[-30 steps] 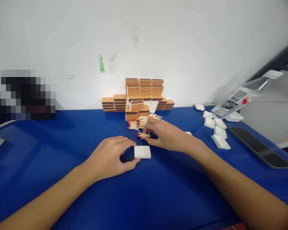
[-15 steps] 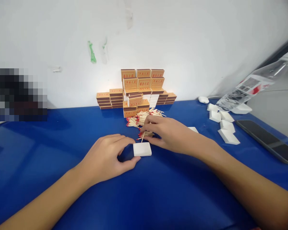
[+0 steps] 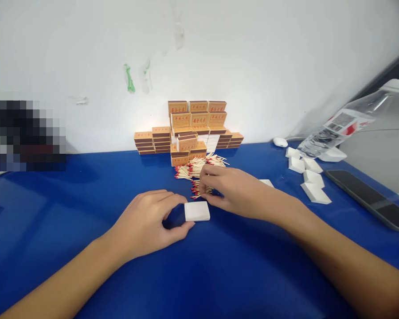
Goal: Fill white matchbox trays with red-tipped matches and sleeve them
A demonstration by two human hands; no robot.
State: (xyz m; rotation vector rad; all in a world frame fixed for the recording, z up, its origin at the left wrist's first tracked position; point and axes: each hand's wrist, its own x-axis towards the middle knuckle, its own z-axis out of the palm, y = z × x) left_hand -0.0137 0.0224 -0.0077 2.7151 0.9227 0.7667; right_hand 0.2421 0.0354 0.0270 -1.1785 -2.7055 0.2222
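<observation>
My left hand [image 3: 153,221] pinches the left end of a small white matchbox tray [image 3: 197,211] lying on the blue table, its thumb on the near side and its fingers on the far side. Just beyond the tray, my right hand [image 3: 236,190] bends over loose red-tipped matches [image 3: 195,191]. Its thumb and fingertips come together at the edge of these matches; what is between them is too small to make out. A larger heap of matches [image 3: 202,165] lies behind, partly covered by the right hand.
Stacked matchboxes [image 3: 198,118] stand against the wall. Several white trays [image 3: 314,178] lie at the right, beside a black phone [image 3: 372,199] and a leaning plastic bottle [image 3: 346,122]. A white earbud case [image 3: 280,142] sits near the wall. Another white piece [image 3: 266,182] shows behind my right wrist.
My right thumb and fingers have closed together at the matches, and the slanted match by the thumb is no longer visible. My left hand keeps its hold; the view has tilted up slightly.
</observation>
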